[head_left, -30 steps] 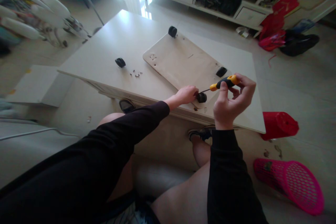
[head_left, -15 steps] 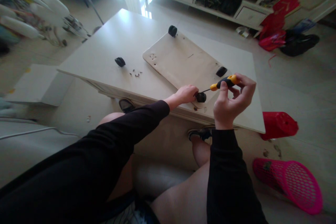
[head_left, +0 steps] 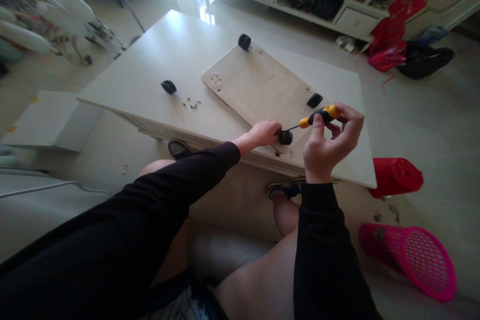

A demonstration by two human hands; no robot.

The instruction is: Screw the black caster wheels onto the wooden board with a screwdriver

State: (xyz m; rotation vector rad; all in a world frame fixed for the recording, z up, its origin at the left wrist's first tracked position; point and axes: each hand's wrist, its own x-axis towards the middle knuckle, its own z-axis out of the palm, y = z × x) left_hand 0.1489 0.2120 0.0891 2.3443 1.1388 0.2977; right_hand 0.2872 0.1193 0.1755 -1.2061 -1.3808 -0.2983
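My right hand (head_left: 332, 142) is closed round the yellow and black handle of a screwdriver (head_left: 318, 116). Its shaft slants down to the left, and the tip meets the base of a black caster wheel (head_left: 285, 137) at the near corner of a pale board (head_left: 258, 85). Fingers of my left hand (head_left: 266, 132) are closed on that caster's left side; the fingertips are partly hidden. Two more casters, one at the far corner (head_left: 244, 42) and one at the right corner (head_left: 314, 100), stand on the board. Screw holes show at its bare left corner.
The board lies on a white table (head_left: 142, 70). A loose caster (head_left: 168, 87) and several small screws (head_left: 192, 104) lie left of the board. Beyond the table's right end are a red bin (head_left: 397, 177) and a pink mesh basket (head_left: 410, 257) on the floor.
The whole view has shifted slightly. Both hands keep their places at the caster, and the screwdriver stays at nearly the same slant.
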